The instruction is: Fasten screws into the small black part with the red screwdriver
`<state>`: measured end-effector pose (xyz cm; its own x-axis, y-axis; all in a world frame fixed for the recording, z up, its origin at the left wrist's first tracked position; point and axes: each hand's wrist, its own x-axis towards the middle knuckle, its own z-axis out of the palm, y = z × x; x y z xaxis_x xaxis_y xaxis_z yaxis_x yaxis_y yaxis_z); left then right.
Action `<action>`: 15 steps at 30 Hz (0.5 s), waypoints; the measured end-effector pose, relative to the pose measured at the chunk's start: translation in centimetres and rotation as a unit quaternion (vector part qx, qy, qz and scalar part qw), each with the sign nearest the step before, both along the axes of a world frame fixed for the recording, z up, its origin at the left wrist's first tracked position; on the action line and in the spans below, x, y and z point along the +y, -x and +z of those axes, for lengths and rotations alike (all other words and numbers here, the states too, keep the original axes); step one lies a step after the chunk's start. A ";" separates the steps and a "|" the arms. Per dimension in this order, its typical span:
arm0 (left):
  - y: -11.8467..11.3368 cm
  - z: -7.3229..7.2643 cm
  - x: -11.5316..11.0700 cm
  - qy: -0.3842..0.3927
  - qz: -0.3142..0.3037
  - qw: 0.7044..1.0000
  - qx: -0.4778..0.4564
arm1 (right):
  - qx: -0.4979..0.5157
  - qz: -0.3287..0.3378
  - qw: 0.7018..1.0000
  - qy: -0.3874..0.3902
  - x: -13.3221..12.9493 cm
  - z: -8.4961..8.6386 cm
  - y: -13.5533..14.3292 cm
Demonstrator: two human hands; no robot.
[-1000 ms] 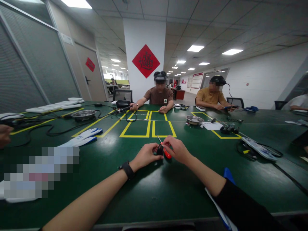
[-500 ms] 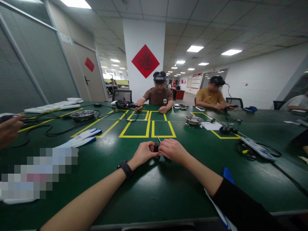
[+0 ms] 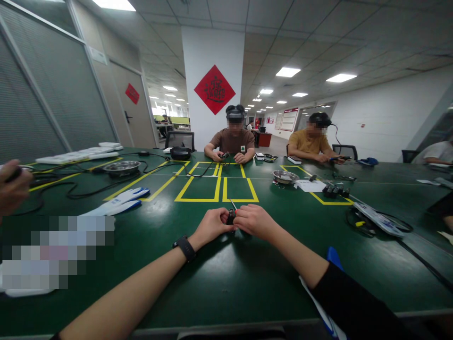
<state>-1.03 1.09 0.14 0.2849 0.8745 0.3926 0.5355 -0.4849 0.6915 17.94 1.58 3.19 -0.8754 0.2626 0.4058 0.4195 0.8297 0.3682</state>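
Above the green table [image 3: 198, 293], a small black part [image 3: 231, 217] stands between my two hands. My left hand [image 3: 213, 222], with a dark watch on its wrist, is closed around the part's left side and base. From the right, my right hand [image 3: 252, 220] is closed in a pinch on a thin metal tool [image 3: 233, 204], whose shaft sticks out up and to the left; a bit of red shows at its fingers. Those fingers are close against the part's right side, and their tips are partly hidden.
White-and-blue gloves [image 3: 123, 200] and a metal bowl [image 3: 122, 167] are at left, another bowl [image 3: 285, 176] and several black parts [image 3: 336, 190] at right. A power strip [image 3: 378, 218] lies farther right. Two people sit opposite; another person's hand [image 3: 14, 186] is at far left.
The black part has turned or tilted slightly between my hands, which stay nearly in place. The person opposite has drawn a hand in from the black coiled item. The far-left hand has shifted.
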 end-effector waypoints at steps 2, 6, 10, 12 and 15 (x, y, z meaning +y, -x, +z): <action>0.1 0.0 0.1 -0.014 -0.001 1.000 0.010 | 0.012 0.001 1.000 0.001 -0.1 -0.1 0.0; 0.2 -0.2 0.1 -0.012 -0.007 1.000 0.007 | 0.043 0.014 0.999 0.007 -0.3 -0.4 0.0; 0.1 -0.2 0.0 -0.007 -0.006 1.000 0.001 | 0.069 0.009 0.997 0.036 -0.1 -0.7 -0.1; 0.1 -0.2 -0.1 -0.010 -0.009 1.000 -0.002 | 0.062 0.008 0.997 0.049 0.0 -0.8 -0.1; 0.1 -0.2 -0.2 -0.015 -0.022 1.000 -0.002 | 0.070 0.010 0.995 0.070 -0.1 -0.8 -0.1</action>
